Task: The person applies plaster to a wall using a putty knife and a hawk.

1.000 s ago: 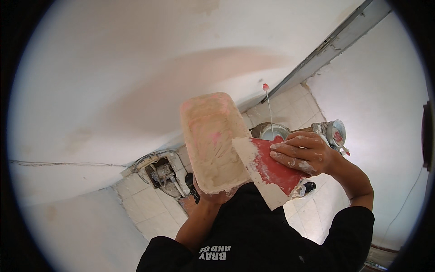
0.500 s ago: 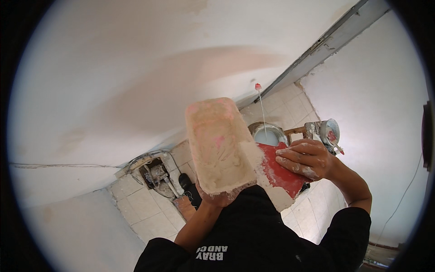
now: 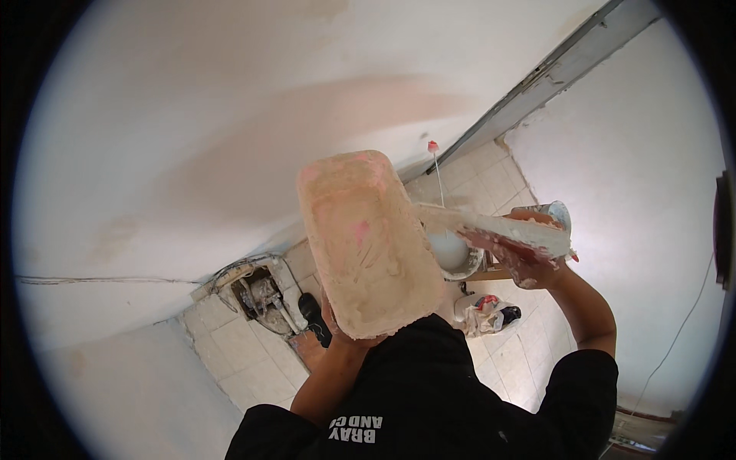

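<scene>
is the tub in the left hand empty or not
Not empty: beige paste coats the inside of the tub, lumpier toward the near end. How deep it is, I cannot tell.

Paste-coated tray [image 3: 310, 203] in left grip [image 3: 343, 338], smeared scraper [image 3: 512, 234] in right grip [image 3: 539, 274].

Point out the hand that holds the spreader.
The right hand: it grips the spreader, while the left hand supports the beige tub from below.

The tray [image 3: 310, 203] is beige smeared pink, the spreader [image 3: 500, 238] red and off-white, the shirt [image 3: 429, 376] black.
</scene>
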Action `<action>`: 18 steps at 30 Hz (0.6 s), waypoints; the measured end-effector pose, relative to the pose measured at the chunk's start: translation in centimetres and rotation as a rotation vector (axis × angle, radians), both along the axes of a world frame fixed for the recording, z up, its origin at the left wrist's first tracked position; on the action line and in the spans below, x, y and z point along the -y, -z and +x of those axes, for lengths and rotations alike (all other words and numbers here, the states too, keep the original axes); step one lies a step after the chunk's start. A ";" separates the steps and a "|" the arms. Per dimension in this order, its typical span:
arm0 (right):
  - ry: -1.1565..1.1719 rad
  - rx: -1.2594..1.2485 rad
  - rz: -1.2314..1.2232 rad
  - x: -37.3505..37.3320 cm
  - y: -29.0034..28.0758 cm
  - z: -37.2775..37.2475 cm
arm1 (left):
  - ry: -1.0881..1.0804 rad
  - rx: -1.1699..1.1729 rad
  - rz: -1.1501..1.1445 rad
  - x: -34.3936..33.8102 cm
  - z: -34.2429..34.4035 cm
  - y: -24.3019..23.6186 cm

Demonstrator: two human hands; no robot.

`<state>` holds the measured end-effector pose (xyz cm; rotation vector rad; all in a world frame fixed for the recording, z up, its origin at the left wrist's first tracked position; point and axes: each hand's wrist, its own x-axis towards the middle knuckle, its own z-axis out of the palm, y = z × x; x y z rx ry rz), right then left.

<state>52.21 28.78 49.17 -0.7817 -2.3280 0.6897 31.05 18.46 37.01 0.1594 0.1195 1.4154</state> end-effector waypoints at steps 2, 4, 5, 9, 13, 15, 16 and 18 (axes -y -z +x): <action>-0.025 0.058 0.136 -0.8 -1.2 -1.2 | 0.015 0.043 0.012 0.0 0.2 0.2; -0.084 0.067 0.144 -1.1 -1.9 -2.3 | 0.018 0.089 0.011 0.1 0.2 0.3; -0.145 0.073 0.152 -1.3 -2.1 -2.7 | 0.013 0.110 0.008 0.1 0.1 0.3; -0.297 0.204 0.402 -1.5 -2.3 -3.5 | -0.002 0.204 -0.004 0.2 -0.3 0.2; -0.365 0.304 0.527 -1.2 -1.5 -3.3 | -0.010 0.255 -0.004 0.8 -0.4 0.6; -0.372 0.317 0.532 -0.9 -1.5 -3.2 | -0.008 0.279 0.000 0.9 -0.2 0.6; -0.370 0.337 0.518 -0.8 -1.5 -2.9 | -0.005 0.290 0.001 0.9 -0.2 0.6; -0.370 0.357 0.507 -0.4 -1.5 -2.6 | -0.001 0.314 -0.001 1.2 0.1 0.6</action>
